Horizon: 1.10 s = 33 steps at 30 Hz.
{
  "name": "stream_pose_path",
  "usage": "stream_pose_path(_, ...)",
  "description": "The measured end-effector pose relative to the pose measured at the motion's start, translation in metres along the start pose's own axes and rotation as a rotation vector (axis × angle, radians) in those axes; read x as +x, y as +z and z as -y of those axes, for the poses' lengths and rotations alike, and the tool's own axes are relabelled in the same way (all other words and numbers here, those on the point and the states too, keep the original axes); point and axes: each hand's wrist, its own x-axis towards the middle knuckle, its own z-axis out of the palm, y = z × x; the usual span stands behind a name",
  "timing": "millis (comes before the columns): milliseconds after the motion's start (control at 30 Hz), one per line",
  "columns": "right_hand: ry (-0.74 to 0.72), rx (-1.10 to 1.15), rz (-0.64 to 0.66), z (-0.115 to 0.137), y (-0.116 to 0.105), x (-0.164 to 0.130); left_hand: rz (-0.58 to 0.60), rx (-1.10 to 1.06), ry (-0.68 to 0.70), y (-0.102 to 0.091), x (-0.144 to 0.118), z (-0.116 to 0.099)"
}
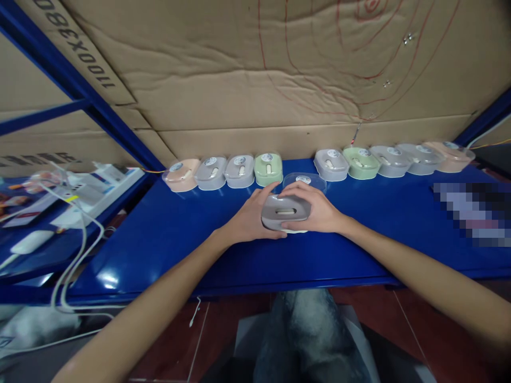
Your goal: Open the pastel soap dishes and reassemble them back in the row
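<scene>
Above the middle of the blue table, my left hand (248, 217) and my right hand (322, 210) grip a grey rounded plastic box (275, 207) from its two sides. An oval slot with something pale in it shows in the box's top face. Fingers and thumbs of both hands wrap its edges, and part of its rim is hidden by them. Right behind the hands lies a clear plastic lid (305, 178) with a round label, partly covered by my right hand.
Along the back of the blue table (191, 234) stand several lidded boxes in orange, grey and green, such as a green box (268, 169) and an orange box (181, 175). White cables (83, 234) and a power strip (114, 183) lie left. A cardboard wall (223, 64) rises behind.
</scene>
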Motion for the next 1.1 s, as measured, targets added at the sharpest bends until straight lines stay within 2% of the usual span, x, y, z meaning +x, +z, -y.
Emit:
stream_pose_path(500, 0.057, 0.034, -0.086, 0.000, -0.004, 0.002, -0.050, -0.033, -0.008, 0.000, 0.001, 0.003)
stream_pose_path(733, 0.083, 0.100, -0.210, 0.000, -0.014, 0.005, -0.066, -0.060, 0.019, -0.002, 0.001, 0.006)
stream_pose_path(1100, 0.398, 0.390, -0.492, -0.015, -0.027, 0.012, -0.002, -0.011, 0.026, -0.004, 0.001, 0.006)
